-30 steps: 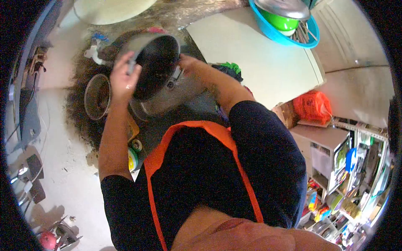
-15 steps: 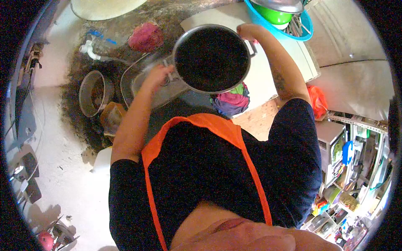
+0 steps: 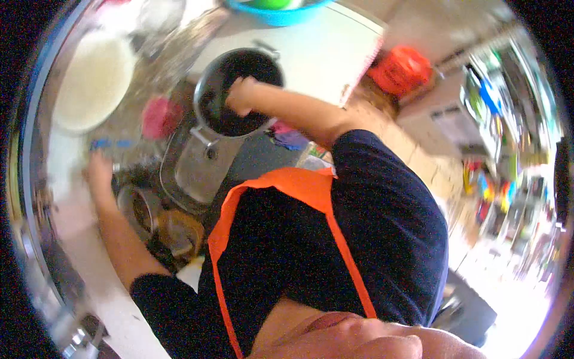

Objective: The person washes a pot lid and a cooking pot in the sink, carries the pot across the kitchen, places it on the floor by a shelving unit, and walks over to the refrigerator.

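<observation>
The dark, wide pot (image 3: 272,66) with metal side handles rests tilted over the edge of the sink (image 3: 194,170). My right hand (image 3: 242,96) reaches over its mouth, fingers bent down and partly apart; I see nothing held in them. My left hand (image 3: 98,167) is stretched to the far left, beside the blue tap handles (image 3: 110,143). It hides most of the white tap, and motion blur smears its fingers, so whether it grips the tap is unclear. A pink cloth-like lump (image 3: 160,118) lies by the pot.
Left of the sink stand a round metal container (image 3: 136,206) and a brownish container (image 3: 179,233). A large pale round thing (image 3: 95,81) is at upper left. A blue basin (image 3: 281,15) sits on the white counter (image 3: 311,54); a red bag (image 3: 402,70) is at right.
Both hands have left the pot's handles. My left hand has moved to the tap, my right hand over the pot's mouth. The pot is lower, and the view has turned.
</observation>
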`<state>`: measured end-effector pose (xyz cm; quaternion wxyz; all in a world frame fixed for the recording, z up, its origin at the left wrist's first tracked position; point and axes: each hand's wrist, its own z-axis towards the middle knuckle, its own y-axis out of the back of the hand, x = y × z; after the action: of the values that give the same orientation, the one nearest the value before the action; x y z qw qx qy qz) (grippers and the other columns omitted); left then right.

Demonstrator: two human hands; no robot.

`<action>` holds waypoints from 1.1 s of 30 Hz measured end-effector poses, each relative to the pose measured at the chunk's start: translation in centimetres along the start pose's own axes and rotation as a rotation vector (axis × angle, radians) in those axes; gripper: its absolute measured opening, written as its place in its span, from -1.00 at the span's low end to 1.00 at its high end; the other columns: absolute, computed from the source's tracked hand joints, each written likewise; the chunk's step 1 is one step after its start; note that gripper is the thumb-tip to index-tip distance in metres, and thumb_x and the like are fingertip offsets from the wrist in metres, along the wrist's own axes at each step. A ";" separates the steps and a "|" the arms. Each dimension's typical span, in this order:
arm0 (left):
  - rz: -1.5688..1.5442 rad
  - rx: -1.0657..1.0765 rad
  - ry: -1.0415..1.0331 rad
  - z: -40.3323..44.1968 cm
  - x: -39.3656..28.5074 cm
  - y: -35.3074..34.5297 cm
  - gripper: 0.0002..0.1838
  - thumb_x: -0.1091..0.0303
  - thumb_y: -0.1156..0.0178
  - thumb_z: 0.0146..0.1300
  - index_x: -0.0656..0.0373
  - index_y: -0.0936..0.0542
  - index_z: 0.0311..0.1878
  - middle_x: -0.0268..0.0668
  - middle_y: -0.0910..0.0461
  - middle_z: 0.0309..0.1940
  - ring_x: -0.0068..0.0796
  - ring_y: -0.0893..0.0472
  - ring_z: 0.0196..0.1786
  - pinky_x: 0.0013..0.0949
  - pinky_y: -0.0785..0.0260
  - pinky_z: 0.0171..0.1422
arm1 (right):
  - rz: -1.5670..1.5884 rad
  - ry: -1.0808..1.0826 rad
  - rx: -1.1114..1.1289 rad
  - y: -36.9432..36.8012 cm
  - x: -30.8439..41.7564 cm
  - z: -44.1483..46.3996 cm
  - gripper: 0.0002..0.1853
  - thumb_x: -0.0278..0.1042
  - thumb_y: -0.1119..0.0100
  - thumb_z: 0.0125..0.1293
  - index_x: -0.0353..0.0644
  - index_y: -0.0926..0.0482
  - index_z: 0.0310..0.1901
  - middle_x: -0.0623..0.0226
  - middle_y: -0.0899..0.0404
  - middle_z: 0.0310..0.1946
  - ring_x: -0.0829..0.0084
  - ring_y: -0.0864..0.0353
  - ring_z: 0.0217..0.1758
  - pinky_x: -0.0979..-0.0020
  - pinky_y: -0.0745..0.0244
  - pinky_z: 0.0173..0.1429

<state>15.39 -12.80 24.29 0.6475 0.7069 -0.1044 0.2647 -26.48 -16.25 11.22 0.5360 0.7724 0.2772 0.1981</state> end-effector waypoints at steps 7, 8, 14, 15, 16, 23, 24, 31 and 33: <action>0.191 -0.438 -0.172 -6.5 3.2 -4.6 -0.53 0.26 -0.05 0.02 -0.10 -0.42 0.09 -0.27 -0.20 0.22 -0.35 -0.23 0.24 0.27 0.13 0.20 | 0.302 -0.027 0.018 -0.2 4.3 -6.8 -0.56 0.06 -0.09 0.02 -0.03 -0.54 -0.12 0.33 -0.55 -0.19 0.26 -0.50 -0.07 0.03 -0.18 0.03; 0.307 -0.324 -0.062 -9.3 0.6 -2.4 -0.52 0.19 -0.03 0.04 -0.17 -0.39 0.12 -0.28 -0.10 0.28 -0.32 -0.11 0.31 0.35 0.21 0.18 | 0.218 -0.053 0.017 -0.9 4.3 -8.1 -0.57 0.06 -0.11 0.01 -0.01 -0.55 -0.14 0.36 -0.56 -0.20 0.29 -0.50 -0.08 0.02 -0.14 0.06; -0.806 -0.851 -0.639 -3.4 -13.7 -10.3 -0.41 -0.08 -0.04 0.10 -0.05 -0.30 0.18 -0.20 -0.09 0.28 -0.06 -0.02 0.32 0.37 0.18 0.14 | -0.086 -0.276 -0.509 -7.1 2.2 -11.3 -0.79 -0.11 -0.05 0.00 0.13 -0.58 -0.32 0.43 -0.53 -0.24 0.28 -0.41 -0.03 -0.11 0.02 0.22; -1.298 -0.264 -0.555 -6.6 -17.4 -7.0 -0.35 -0.09 -0.06 0.09 0.02 -0.24 0.20 -0.17 -0.18 0.19 -0.08 -0.11 0.25 0.30 0.12 0.17 | -0.097 -0.307 -0.685 -8.0 2.2 -12.2 -0.80 -0.14 -0.04 0.00 0.14 -0.53 -0.29 0.37 -0.47 -0.22 0.25 -0.32 0.07 -0.13 0.03 0.23; -1.719 0.210 -0.197 -10.1 -21.2 -3.4 -0.29 -0.10 -0.09 0.09 0.09 -0.17 0.22 -0.14 -0.28 0.11 -0.10 -0.19 0.19 0.23 0.05 0.20 | -0.075 -0.356 -0.796 -8.4 2.2 -13.3 -0.72 -0.15 -0.07 -0.01 0.13 -0.49 -0.19 0.33 -0.41 -0.16 0.20 -0.27 0.10 -0.11 0.00 0.23; -2.177 0.911 0.256 -4.3 -28.3 -6.4 -0.60 0.28 -0.07 0.10 0.39 -0.34 -0.09 -0.01 -0.38 -0.12 0.03 -0.40 -0.10 0.13 -0.32 0.01 | 0.650 -0.927 -0.581 -15.4 0.0 -26.6 -0.66 -0.22 -0.08 -0.01 0.03 -0.49 -0.11 0.17 -0.54 -0.27 0.21 -0.53 -0.19 0.21 -0.43 -0.16; -2.189 0.903 0.258 -4.1 -28.2 -6.2 -0.60 0.28 -0.07 0.10 0.39 -0.34 -0.09 -0.01 -0.38 -0.12 0.03 -0.40 -0.10 0.13 -0.32 0.01 | 0.581 -1.055 -0.681 -18.1 0.1 -29.3 -0.66 -0.26 -0.04 0.01 0.03 -0.48 -0.10 0.17 -0.56 -0.32 0.17 -0.56 -0.29 0.18 -0.44 -0.21; -2.371 0.893 0.048 -6.7 -28.3 -3.6 -0.96 0.64 0.08 -0.15 0.33 -0.30 -0.55 0.02 -0.36 -0.40 0.05 -0.42 -0.23 0.23 -0.31 -0.03 | 0.327 -1.170 -0.515 -44.6 -1.4 -44.8 -0.72 -0.24 -0.01 0.08 -0.12 -0.52 -0.18 0.08 -0.54 -0.29 0.11 -0.51 -0.21 0.22 -0.41 -0.10; -2.391 0.886 0.103 -7.8 -28.1 -2.5 -0.95 0.63 0.06 -0.15 0.29 -0.31 -0.57 -0.04 -0.37 -0.43 0.00 -0.42 -0.27 0.21 -0.34 -0.05 | 0.686 -1.404 -0.270 -34.6 3.0 -47.1 -0.73 -0.17 -0.07 0.03 -0.16 -0.53 -0.31 0.09 -0.54 -0.36 0.13 -0.52 -0.25 0.24 -0.41 -0.15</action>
<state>-8.82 -10.34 7.98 0.1947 0.5038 0.7164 -0.4416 -60.10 28.92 -4.89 0.5837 0.6874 -0.4055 -0.1491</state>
